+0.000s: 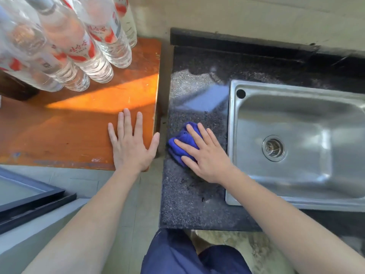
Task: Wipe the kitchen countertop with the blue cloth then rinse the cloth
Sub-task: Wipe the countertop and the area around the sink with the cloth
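Note:
A bunched blue cloth (182,142) lies on the dark speckled countertop (189,198), just left of the steel sink (296,190). My right hand (205,153) presses flat on the cloth with its fingers straight and spread, covering the cloth's right part. My left hand (131,143) rests flat with spread fingers on the near right corner of the orange wooden table (69,131), its thumb over the table's edge.
Several clear plastic bottles (79,48) with red labels stand at the table's back left. A narrow gap separates table and countertop. The sink's drain (273,148) sits mid-basin. A dark-framed glass panel (29,196) lies at lower left. Part of the countertop shines wet.

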